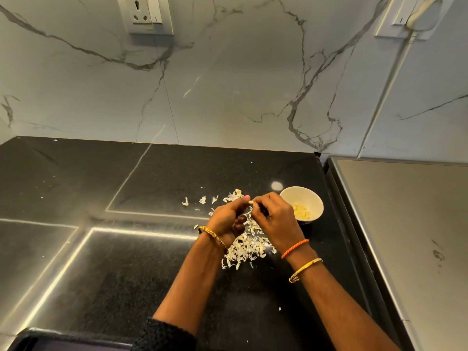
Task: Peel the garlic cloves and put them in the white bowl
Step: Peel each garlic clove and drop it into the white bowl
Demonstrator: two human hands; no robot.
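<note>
Both hands meet over the worktop's right side: left hand [229,215] and right hand [272,215] pinch one clove [251,203] above the peels [249,245]. Bowl [310,198] sits beside them, near the right edge.

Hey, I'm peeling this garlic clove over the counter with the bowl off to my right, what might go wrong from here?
1. The garlic clove is pinched only at the fingertips of the left hand and right hand; it may slip into the peel pile.
2. The white bowl sits close beside the right hand; a wrist swing might knock it.
3. Loose skins could drift into the bowl.
</note>
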